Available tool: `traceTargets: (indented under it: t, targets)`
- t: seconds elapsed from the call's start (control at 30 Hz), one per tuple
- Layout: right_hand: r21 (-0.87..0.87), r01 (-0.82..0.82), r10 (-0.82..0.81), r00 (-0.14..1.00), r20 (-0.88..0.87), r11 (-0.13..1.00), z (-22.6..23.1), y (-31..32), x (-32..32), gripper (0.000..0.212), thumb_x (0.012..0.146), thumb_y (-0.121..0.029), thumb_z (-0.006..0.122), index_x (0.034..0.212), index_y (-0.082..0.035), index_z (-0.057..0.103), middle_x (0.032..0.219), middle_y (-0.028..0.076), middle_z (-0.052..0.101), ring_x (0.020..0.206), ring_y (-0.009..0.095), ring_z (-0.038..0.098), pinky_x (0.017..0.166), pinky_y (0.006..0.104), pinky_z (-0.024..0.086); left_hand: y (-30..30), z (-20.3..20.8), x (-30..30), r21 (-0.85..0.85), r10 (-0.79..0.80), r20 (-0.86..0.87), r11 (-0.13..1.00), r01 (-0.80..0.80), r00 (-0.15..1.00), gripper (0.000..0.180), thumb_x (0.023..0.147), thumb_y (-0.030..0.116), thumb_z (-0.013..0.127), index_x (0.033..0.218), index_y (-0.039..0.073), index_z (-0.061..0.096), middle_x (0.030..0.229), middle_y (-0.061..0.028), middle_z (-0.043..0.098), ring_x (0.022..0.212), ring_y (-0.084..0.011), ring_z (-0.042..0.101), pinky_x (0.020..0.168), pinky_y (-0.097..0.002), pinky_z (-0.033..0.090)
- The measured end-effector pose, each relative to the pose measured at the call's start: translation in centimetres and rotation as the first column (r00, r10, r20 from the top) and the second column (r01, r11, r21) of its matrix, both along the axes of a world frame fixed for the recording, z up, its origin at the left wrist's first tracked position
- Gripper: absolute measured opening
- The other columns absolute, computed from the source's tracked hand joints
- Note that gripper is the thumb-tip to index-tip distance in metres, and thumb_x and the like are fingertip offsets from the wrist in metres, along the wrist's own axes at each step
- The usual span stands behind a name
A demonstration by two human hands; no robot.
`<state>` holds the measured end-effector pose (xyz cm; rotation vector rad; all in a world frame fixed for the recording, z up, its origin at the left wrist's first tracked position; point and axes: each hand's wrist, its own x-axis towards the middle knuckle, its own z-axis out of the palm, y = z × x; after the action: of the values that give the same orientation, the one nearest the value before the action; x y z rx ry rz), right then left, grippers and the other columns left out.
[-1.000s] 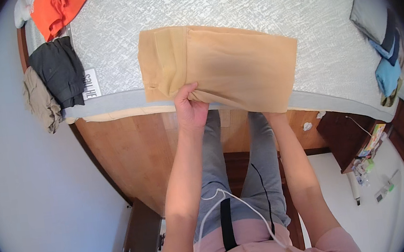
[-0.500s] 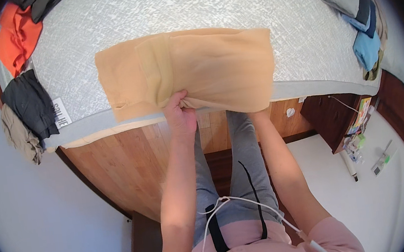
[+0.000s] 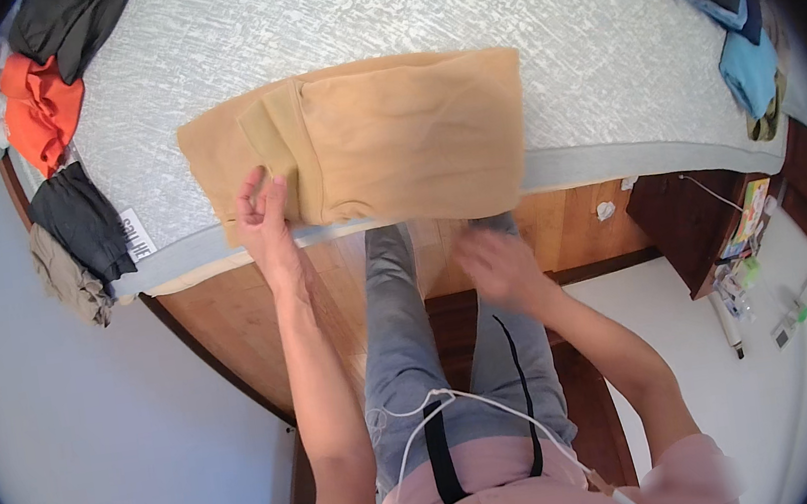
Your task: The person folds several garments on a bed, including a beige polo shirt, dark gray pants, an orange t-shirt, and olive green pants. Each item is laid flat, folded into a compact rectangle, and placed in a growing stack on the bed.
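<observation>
A folded tan garment (image 3: 414,135) lies on the front edge of the bed, its lower edge hanging slightly over. A yellowish band of the same cloth (image 3: 281,136) shows in its left part. My left hand (image 3: 263,214) is over the near left part of the garment, fingers apart, holding nothing that I can see. My right hand (image 3: 498,266) is off the cloth, just below its near edge and in front of my legs. Motion blurs its fingers, so their closure cannot be made out.
Dark, orange and grey-brown clothes (image 3: 44,110) lie heaped along the bed's left side. Folded grey and blue clothes (image 3: 749,73) are stacked at the right. A dark wooden cabinet (image 3: 673,229) stands right of the bed front. A white cable (image 3: 503,403) crosses my lap.
My left hand has let go of the garment's near edge and moved left, its fingers spreading. My right hand has come out from under the cloth toward me. The garment lies flatter.
</observation>
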<state>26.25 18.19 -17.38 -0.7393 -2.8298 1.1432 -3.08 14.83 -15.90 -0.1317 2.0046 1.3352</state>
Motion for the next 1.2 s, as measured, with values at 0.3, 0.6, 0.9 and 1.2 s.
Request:
traceTargets:
  t: [0.3, 0.6, 0.9, 1.2]
  targets:
    - [0.509, 0.214, -0.336, 0.928, 0.161, 0.834, -4.4, 10.0, -6.6, 0.068, 0.093, -0.040, 0.062, 0.154, -0.016, 0.042, 0.162, 0.000, 0.038, 0.149, 0.032, 0.033, 0.116, 0.0692, 0.020, 4.8, -4.5, -3.7, -0.351, -0.499, -0.468, 0.863, 0.365, 0.729, 0.033, 0.101, 0.026, 0.064, 0.082, 0.000, 0.058, 0.071, -0.0109, 0.055, 0.064, -0.0189, 0.051, 0.062, -0.0363, 0.044]
    - [0.499, 0.359, -0.429, 0.903, 0.027, 0.789, -3.6, 9.9, -7.2, 0.070, 0.093, -0.044, 0.062, 0.154, -0.014, 0.043, 0.161, 0.000, 0.039, 0.150, 0.033, 0.031, 0.114, 0.0721, 0.019, 3.7, -7.0, -4.2, -0.601, -0.673, -0.670, 0.740, 0.303, 0.313, 0.033, 0.105, 0.032, 0.057, 0.084, 0.006, 0.054, 0.060, -0.0170, 0.060, 0.054, -0.0387, 0.060, 0.048, -0.0476, 0.044]
    - [0.605, 0.216, -0.341, 0.935, 0.098, 0.766, -5.6, 11.5, -9.0, 0.072, 0.093, -0.048, 0.062, 0.154, -0.014, 0.042, 0.160, 0.006, 0.040, 0.149, 0.039, 0.030, 0.114, 0.0716, 0.019, 3.6, -6.4, -4.8, -0.651, -0.709, -0.609, 0.703, 0.287, 0.355, 0.038, 0.103, 0.036, 0.059, 0.081, 0.005, 0.054, 0.061, -0.0182, 0.061, 0.057, -0.0398, 0.061, 0.050, -0.0478, 0.045]
    - [0.471, 0.256, -0.279, 0.960, -0.021, 0.844, -3.9, 9.1, -9.4, 0.075, 0.093, -0.053, 0.061, 0.154, -0.014, 0.042, 0.163, 0.015, 0.033, 0.151, 0.040, 0.027, 0.117, 0.0710, 0.013, -2.0, -2.8, -3.2, -0.468, -0.531, -0.333, 0.810, 0.353, 0.779, 0.037, 0.096, 0.034, 0.070, 0.086, -0.001, 0.063, 0.066, -0.0084, 0.059, 0.062, -0.0186, 0.055, 0.061, -0.0345, 0.045]
